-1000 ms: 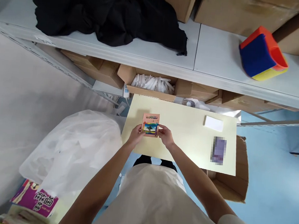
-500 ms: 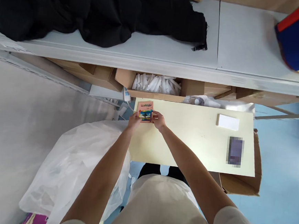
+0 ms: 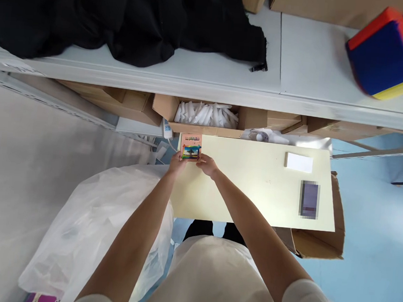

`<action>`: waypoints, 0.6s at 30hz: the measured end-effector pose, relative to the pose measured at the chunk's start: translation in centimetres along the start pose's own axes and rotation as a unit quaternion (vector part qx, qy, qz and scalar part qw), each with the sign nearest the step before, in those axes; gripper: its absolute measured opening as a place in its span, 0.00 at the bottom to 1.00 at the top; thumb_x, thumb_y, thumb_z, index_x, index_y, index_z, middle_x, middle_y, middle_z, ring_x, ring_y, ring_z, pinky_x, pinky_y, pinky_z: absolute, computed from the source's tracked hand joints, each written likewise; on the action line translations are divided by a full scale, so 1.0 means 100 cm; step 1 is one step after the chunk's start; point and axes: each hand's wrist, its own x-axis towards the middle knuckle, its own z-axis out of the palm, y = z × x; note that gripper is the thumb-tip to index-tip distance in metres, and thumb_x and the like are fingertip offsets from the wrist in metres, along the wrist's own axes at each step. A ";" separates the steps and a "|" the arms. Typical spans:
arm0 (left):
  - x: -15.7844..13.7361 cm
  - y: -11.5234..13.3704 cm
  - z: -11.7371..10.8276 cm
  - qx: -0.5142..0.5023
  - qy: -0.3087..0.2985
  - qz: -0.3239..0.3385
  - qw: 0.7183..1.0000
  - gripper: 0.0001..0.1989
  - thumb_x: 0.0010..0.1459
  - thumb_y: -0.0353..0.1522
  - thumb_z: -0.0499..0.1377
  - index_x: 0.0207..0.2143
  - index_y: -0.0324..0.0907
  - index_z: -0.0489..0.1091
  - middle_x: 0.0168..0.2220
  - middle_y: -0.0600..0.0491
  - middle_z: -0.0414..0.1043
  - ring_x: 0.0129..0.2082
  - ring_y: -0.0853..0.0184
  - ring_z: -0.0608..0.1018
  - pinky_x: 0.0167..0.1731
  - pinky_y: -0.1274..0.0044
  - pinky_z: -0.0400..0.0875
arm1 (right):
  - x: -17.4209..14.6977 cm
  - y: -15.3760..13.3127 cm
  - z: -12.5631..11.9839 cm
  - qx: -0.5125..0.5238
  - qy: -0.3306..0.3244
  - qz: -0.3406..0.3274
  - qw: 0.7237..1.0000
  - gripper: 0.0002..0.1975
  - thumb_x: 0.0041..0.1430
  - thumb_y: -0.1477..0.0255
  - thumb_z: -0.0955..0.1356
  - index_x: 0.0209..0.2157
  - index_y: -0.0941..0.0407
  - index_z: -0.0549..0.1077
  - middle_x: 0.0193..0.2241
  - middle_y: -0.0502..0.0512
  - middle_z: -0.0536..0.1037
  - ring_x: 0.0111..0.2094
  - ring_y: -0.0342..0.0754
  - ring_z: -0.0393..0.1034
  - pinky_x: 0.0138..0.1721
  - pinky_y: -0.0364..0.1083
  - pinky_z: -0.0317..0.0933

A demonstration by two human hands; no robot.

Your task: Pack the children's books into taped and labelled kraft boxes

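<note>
A small pink card-like packet (image 3: 191, 145), printed with a tree picture in a rainbow-coloured frame, is at the far left end of the pale yellow table (image 3: 233, 186). My left hand (image 3: 177, 161) grips its lower left edge, and my right hand (image 3: 207, 164) has its fingers closed at the lower right corner. Whether the packet is a booklet or a thin box, I cannot tell. It appears upright to me, picture side up, just in front of an open cardboard box (image 3: 206, 130) filled with white wrapped pieces (image 3: 207, 114).
On the table's right lie a white box (image 3: 298, 162) and a blurred-out purple object (image 3: 309, 200). A big translucent plastic bag (image 3: 95, 217) bulges at left. Above the table runs a grey shelf (image 3: 228, 76) with black cloth (image 3: 135, 20). An open carton (image 3: 319, 244) sits below right.
My view has shifted slightly, so most things sit a little further left. The hands still hold the packet, with the right hand's fingers slightly lower on its edge.
</note>
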 end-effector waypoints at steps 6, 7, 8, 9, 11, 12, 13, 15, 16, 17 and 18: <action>-0.012 0.007 0.003 0.052 0.000 0.005 0.999 0.11 0.43 0.25 0.56 0.33 0.40 0.68 0.32 0.52 0.73 0.35 0.64 0.75 0.38 0.74 0.68 | -0.014 -0.004 -0.001 0.006 0.004 0.069 0.998 0.36 0.42 0.79 0.72 0.56 0.53 0.65 0.52 0.60 0.72 0.51 0.56 0.68 0.48 0.53 0.64; -0.014 0.008 0.002 0.066 0.001 0.006 0.998 0.12 0.43 0.24 0.56 0.34 0.40 0.69 0.34 0.51 0.74 0.37 0.63 0.75 0.39 0.74 0.68 | -0.017 -0.004 -0.002 0.003 0.000 0.082 0.997 0.40 0.41 0.78 0.73 0.58 0.53 0.61 0.55 0.61 0.69 0.53 0.56 0.67 0.49 0.53 0.63; -0.016 0.009 0.001 0.081 0.003 0.006 0.997 0.13 0.43 0.24 0.56 0.35 0.40 0.69 0.36 0.51 0.74 0.39 0.61 0.75 0.41 0.73 0.68 | -0.020 -0.005 -0.004 -0.001 -0.004 0.095 0.995 0.43 0.41 0.77 0.74 0.60 0.53 0.58 0.57 0.62 0.66 0.55 0.56 0.65 0.50 0.53 0.63; -0.017 0.011 0.000 0.096 0.008 0.007 0.995 0.15 0.43 0.24 0.57 0.37 0.40 0.69 0.38 0.50 0.73 0.42 0.60 0.74 0.44 0.72 0.67 | -0.023 -0.006 -0.006 -0.007 -0.007 0.105 0.994 0.46 0.40 0.77 0.74 0.62 0.52 0.56 0.59 0.62 0.63 0.56 0.57 0.63 0.51 0.53 0.62; -0.021 0.016 -0.002 0.124 0.021 0.007 0.992 0.18 0.43 0.24 0.58 0.41 0.39 0.69 0.44 0.47 0.72 0.49 0.57 0.71 0.50 0.70 0.65 | -0.032 -0.006 -0.013 -0.020 -0.004 0.108 0.994 0.47 0.41 0.76 0.75 0.63 0.53 0.54 0.61 0.64 0.59 0.57 0.57 0.62 0.52 0.52 0.62; -0.023 0.019 -0.003 0.136 0.026 0.009 0.990 0.20 0.44 0.24 0.58 0.42 0.38 0.68 0.47 0.46 0.71 0.52 0.55 0.70 0.52 0.69 0.63 | -0.038 -0.006 -0.018 -0.026 0.001 0.104 0.994 0.46 0.41 0.75 0.74 0.62 0.53 0.54 0.62 0.64 0.59 0.57 0.57 0.62 0.52 0.52 0.61; -0.026 0.023 -0.003 0.146 0.027 0.011 0.989 0.21 0.44 0.25 0.58 0.44 0.38 0.68 0.49 0.45 0.70 0.54 0.55 0.68 0.54 0.68 0.61 | -0.045 -0.005 -0.025 -0.030 0.005 0.100 0.994 0.44 0.43 0.75 0.74 0.62 0.53 0.56 0.61 0.64 0.59 0.55 0.56 0.64 0.52 0.51 0.62; -0.033 0.031 -0.001 0.158 0.022 0.021 0.987 0.22 0.46 0.26 0.58 0.47 0.39 0.67 0.51 0.44 0.68 0.57 0.54 0.66 0.56 0.66 0.59 | -0.064 -0.001 -0.043 -0.034 0.012 0.091 0.995 0.38 0.45 0.74 0.73 0.59 0.52 0.61 0.59 0.63 0.63 0.51 0.53 0.69 0.49 0.51 0.63; -0.037 0.036 0.002 0.162 0.016 0.028 0.986 0.22 0.47 0.26 0.58 0.48 0.39 0.66 0.52 0.44 0.68 0.58 0.55 0.65 0.57 0.66 0.57 | -0.076 0.002 -0.055 -0.036 0.013 0.085 0.996 0.35 0.46 0.74 0.73 0.57 0.52 0.64 0.57 0.63 0.66 0.48 0.52 0.71 0.48 0.50 0.64; -0.043 0.040 0.007 0.164 0.006 0.035 0.986 0.22 0.47 0.27 0.58 0.48 0.39 0.66 0.53 0.44 0.67 0.58 0.55 0.64 0.58 0.66 0.56 | -0.090 0.006 -0.068 -0.038 0.016 0.081 0.996 0.31 0.46 0.74 0.73 0.54 0.53 0.66 0.54 0.62 0.69 0.46 0.52 0.72 0.46 0.50 0.64; -0.049 0.045 0.012 0.165 -0.008 0.041 0.985 0.22 0.48 0.28 0.58 0.48 0.38 0.66 0.54 0.43 0.67 0.58 0.55 0.65 0.58 0.65 0.56 | -0.104 0.010 -0.083 -0.040 0.020 0.077 0.996 0.28 0.45 0.74 0.73 0.51 0.53 0.69 0.50 0.62 0.73 0.44 0.51 0.73 0.45 0.50 0.65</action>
